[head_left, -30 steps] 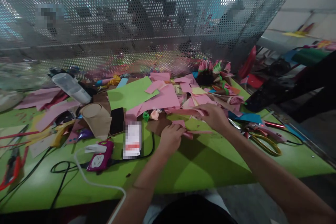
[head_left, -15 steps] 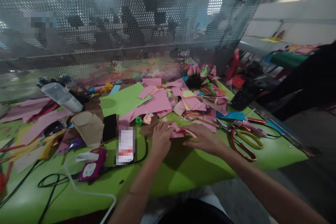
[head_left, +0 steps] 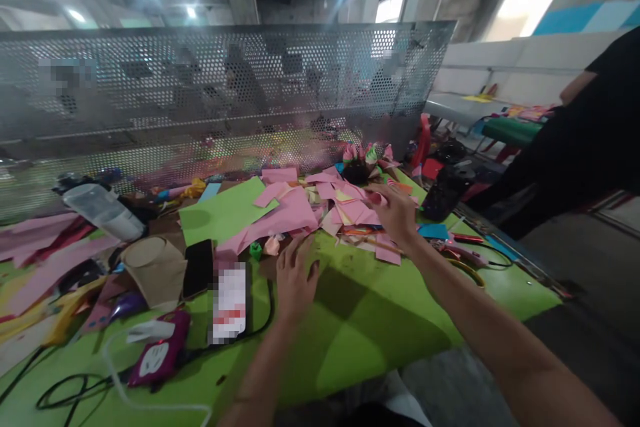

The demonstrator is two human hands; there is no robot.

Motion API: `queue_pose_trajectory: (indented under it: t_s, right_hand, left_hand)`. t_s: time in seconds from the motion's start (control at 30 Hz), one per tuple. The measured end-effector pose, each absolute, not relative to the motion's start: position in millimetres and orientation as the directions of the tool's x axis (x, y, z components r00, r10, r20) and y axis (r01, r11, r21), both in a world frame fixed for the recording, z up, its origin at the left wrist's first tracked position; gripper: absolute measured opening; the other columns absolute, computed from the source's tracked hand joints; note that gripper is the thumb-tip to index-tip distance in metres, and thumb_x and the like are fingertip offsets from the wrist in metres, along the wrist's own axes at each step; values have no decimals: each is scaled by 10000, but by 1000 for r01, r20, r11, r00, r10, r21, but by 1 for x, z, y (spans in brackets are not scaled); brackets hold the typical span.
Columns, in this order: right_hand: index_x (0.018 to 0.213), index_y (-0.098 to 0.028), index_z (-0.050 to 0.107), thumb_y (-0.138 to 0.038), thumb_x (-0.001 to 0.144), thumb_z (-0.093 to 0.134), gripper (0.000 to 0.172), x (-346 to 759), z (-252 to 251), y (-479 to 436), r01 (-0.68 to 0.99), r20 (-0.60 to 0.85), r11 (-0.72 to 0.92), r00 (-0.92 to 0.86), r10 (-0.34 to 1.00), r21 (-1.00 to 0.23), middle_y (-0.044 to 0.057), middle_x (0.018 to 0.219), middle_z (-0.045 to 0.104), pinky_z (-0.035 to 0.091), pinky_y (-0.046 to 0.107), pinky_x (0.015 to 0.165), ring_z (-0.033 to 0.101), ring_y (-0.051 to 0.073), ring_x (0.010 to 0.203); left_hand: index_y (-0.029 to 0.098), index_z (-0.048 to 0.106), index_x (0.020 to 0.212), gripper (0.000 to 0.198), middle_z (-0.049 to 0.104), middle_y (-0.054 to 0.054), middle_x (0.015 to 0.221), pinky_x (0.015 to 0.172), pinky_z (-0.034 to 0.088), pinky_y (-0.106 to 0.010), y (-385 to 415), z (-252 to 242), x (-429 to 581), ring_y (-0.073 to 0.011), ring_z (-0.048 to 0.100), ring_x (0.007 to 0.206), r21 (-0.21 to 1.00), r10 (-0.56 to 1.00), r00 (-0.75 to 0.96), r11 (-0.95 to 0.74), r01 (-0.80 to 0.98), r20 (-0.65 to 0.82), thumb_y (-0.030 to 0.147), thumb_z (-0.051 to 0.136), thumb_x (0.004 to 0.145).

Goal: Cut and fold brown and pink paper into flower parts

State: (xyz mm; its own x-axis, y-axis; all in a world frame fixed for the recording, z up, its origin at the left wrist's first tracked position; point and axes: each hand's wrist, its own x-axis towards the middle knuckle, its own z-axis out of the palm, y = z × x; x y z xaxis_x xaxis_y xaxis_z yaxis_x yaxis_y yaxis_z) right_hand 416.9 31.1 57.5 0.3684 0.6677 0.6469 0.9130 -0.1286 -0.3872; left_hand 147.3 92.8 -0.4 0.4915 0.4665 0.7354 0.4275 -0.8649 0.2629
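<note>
My right hand (head_left: 397,212) reaches over the heap of pink scraps (head_left: 350,203), its fingers closed on a curled pink piece (head_left: 377,198) of paper or foam. My left hand (head_left: 297,273) rests low over the green tabletop, fingers apart and holding nothing. Just left of its fingertips lie a small peach crumpled piece (head_left: 271,245) and a small green one (head_left: 256,251). The large green sheet (head_left: 220,207) lies behind them. Under my right forearm, the yellow loop of a scissors handle (head_left: 467,273) shows in part.
A black phone (head_left: 199,268) and a lit phone (head_left: 230,307) lie at left, near a purple device (head_left: 160,357) with cables. A clear bottle (head_left: 105,213) leans behind brown sheets (head_left: 155,273). A perforated metal screen (head_left: 200,93) stands behind; a person in black (head_left: 590,120) is at right.
My right hand has moved forward and up onto the pink heap with pink material. The left hand has let go of the pink pieces and opened. The view has tilted up.
</note>
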Motion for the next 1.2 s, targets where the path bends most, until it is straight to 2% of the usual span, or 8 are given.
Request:
queue_pose_trajectory:
  t_s: [0.13, 0.27, 0.33, 0.47, 0.73, 0.9, 1.0, 1.2]
  right_hand:
    - [1087, -181, 717, -204, 855, 579, 271, 429, 50, 55, 948, 505, -180, 294, 811, -264, 140, 1166, 716, 438, 441, 998, 621, 299, 1121]
    - [1292, -242, 627, -381, 759, 724, 560, 423, 21, 63, 978, 327, -142, 186, 927, -154, 120, 1430, 566, 391, 491, 1064, 556, 331, 1246]
    - [1327, -271, 603, -380, 773, 712, 575, 422, 13, 65, 983, 272, -136, 165, 948, -120, 92, 1471, 531, 359, 494, 1093, 535, 322, 1279]
    - [1223, -253, 683, -290, 916, 520, 350, 433, 16, 72, 972, 230, -212, 229, 946, -100, 75, 1261, 700, 459, 359, 975, 641, 244, 1138]
    - [1245, -202, 671, -284, 973, 360, 421, 455, 26, 83, 906, 269, -410, 422, 866, -103, 122, 1061, 764, 505, 313, 747, 705, 271, 947]
    - [1026, -222, 731, -383, 888, 565, 270, 442, 27, 73, 975, 236, -179, 206, 950, -131, 89, 1029, 771, 507, 295, 774, 696, 242, 924]
    - [1169, -186, 689, -392, 883, 582, 368, 421, 32, 64, 985, 311, -53, 102, 945, -164, 144, 1253, 690, 481, 401, 937, 626, 304, 1149]
    - [1228, -238, 676, -241, 922, 493, 357, 333, 9, 64, 889, 249, 350, -282, 927, -295, 63, 1217, 720, 489, 373, 985, 652, 237, 1128]
  left_hand:
    - [238, 456, 1400, 505, 602, -123, 1281, 974, 463, -410, 96, -4, 147, -276, 553, 1200, 240, 457, 494, -865, 441, 739, 191, 561, 908]
    - [230, 483, 1377, 467, 587, -133, 1303, 959, 476, -420, 96, -5, 147, -283, 549, 1201, 236, 476, 509, -853, 466, 718, 211, 555, 916]
    - [221, 488, 1372, 460, 582, -139, 1309, 953, 480, -426, 95, -5, 147, -286, 552, 1191, 241, 488, 517, -847, 473, 703, 213, 556, 917]
    - [233, 504, 1354, 447, 579, -132, 1316, 939, 487, -428, 93, -2, 147, -279, 567, 1166, 265, 508, 523, -841, 471, 684, 200, 559, 912]
    - [219, 594, 1259, 357, 644, -123, 1237, 926, 493, -440, 94, 1, 145, -279, 592, 1124, 306, 538, 582, -837, 453, 610, 195, 560, 904]
    - [208, 695, 1030, 206, 750, -53, 917, 723, 501, -317, 85, -1, 150, -203, 674, 828, 360, 378, 857, -899, 250, 350, 157, 563, 880]
    - [226, 699, 869, 90, 730, -6, 780, 636, 452, -260, 75, 0, 153, -157, 660, 726, 360, 324, 894, -910, 206, 308, 267, 620, 873]
    - [199, 614, 677, 286, 611, -12, 604, 579, 401, -279, 57, 10, 149, -144, 569, 599, 230, 231, 793, -966, 118, 564, 373, 544, 893]
